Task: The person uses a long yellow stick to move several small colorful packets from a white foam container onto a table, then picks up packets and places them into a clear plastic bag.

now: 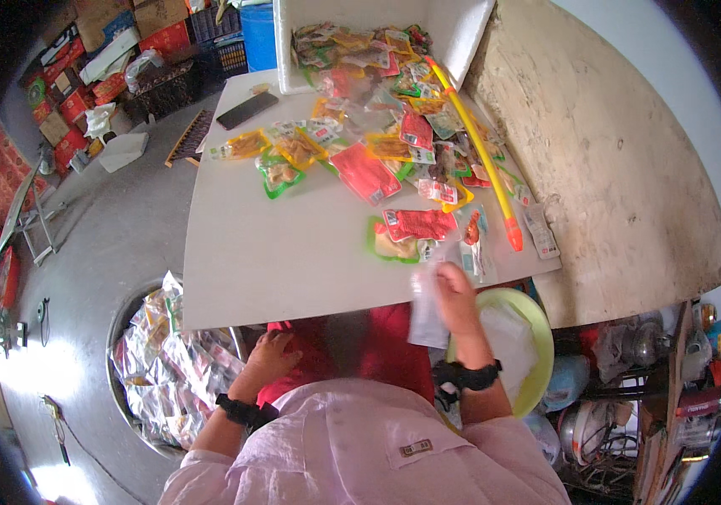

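Observation:
My right hand (458, 293) is shut on a clear plastic bag (428, 309), slightly blurred, at the table's front edge. Just beyond it lie a red vacuum-sealed food packet (420, 225), a green-edged food packet (394, 243) and a clear packet (478, 240). My left hand (274, 353) rests below the table edge by my lap; its fingers are partly curled and no object shows in it. A pile of small sealed food packets (366, 170) in red, yellow and green spreads over the white table (259, 252), back into a white foam box (448, 31).
A yellow tube with orange ends (480, 148) lies across the packets' right side. A dark phone (247, 111) lies at the back left. On the floor at left stands a metal basin (111, 372) of filled bags. A yellow-green basin (546, 353) with clear bags (505, 344) stands below right.

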